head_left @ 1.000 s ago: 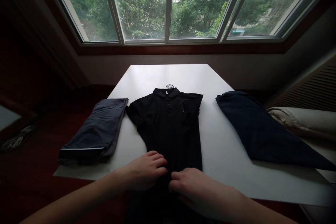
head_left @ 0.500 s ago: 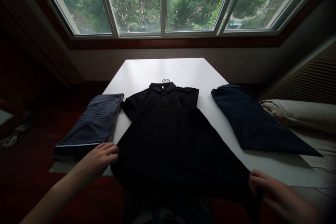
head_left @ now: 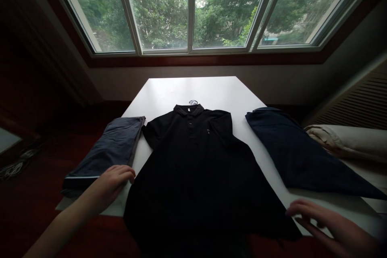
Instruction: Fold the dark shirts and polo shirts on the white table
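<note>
A black short-sleeved polo shirt lies spread on the white table, collar toward the window and hem hanging over the near edge. Beside its left edge is my left hand, fingers loosely bent with no cloth visible in them; the thumb is mostly hidden. At the lower right corner of the shirt, my right hand has thumb and fingers apart, its fingertips close to the hem. Whether those fingertips still touch the fabric I cannot tell.
Folded grey-blue clothing with a white stripe lies left on the table. A folded navy garment lies right, near a beige roll of cloth. A small dark ring-shaped item sits behind the collar. A window is beyond.
Both hands have let go of the shirt's lower edges. The hem has dropped, and the right fingers have spread apart. The view has tilted up slightly.
</note>
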Action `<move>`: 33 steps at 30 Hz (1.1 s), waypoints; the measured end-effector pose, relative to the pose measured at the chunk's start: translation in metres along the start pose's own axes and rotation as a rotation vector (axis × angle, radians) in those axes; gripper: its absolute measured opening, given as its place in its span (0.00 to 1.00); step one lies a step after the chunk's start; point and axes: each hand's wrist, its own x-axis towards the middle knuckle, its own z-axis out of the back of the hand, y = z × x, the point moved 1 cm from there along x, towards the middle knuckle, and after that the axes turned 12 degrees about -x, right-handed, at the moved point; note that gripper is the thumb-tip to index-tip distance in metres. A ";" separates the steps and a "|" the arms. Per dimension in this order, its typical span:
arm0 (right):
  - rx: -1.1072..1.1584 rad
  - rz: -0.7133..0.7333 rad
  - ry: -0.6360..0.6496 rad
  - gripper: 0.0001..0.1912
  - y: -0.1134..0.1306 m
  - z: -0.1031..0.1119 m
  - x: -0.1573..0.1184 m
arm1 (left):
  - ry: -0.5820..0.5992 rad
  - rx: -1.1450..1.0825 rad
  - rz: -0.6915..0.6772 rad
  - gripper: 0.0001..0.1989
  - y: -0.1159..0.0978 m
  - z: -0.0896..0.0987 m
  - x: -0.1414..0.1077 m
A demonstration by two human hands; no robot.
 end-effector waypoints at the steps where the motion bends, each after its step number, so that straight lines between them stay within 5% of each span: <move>1: 0.031 0.015 0.007 0.10 0.011 0.020 0.017 | -0.030 -0.007 -0.002 0.18 0.002 0.010 0.012; 4: -0.013 0.103 -0.101 0.12 0.054 0.079 0.089 | -0.127 -0.075 -0.037 0.14 0.018 0.037 0.064; 7: -0.125 0.164 -0.193 0.14 0.088 0.112 0.183 | -0.200 -0.191 -0.045 0.14 0.049 0.052 0.133; 11: -0.241 0.099 -0.217 0.15 0.109 0.113 0.298 | -0.251 -0.120 0.210 0.17 0.091 0.042 0.222; 14: -0.287 0.057 -0.092 0.18 0.112 0.097 0.341 | -0.271 -0.069 0.294 0.19 0.106 0.018 0.262; 20: -0.312 -0.006 -0.119 0.24 0.086 0.089 0.346 | -0.310 0.001 0.310 0.20 0.118 -0.027 0.270; 25: -0.300 -0.189 -0.277 0.29 -0.002 0.133 0.320 | -0.348 0.091 0.260 0.21 0.123 -0.037 0.264; 29: -0.260 -0.559 -0.254 0.30 -0.087 0.162 0.287 | -0.372 0.123 0.253 0.21 0.125 -0.040 0.265; 33: -0.265 -0.606 -0.261 0.27 -0.109 0.166 0.276 | -0.380 0.115 0.241 0.21 0.126 -0.043 0.265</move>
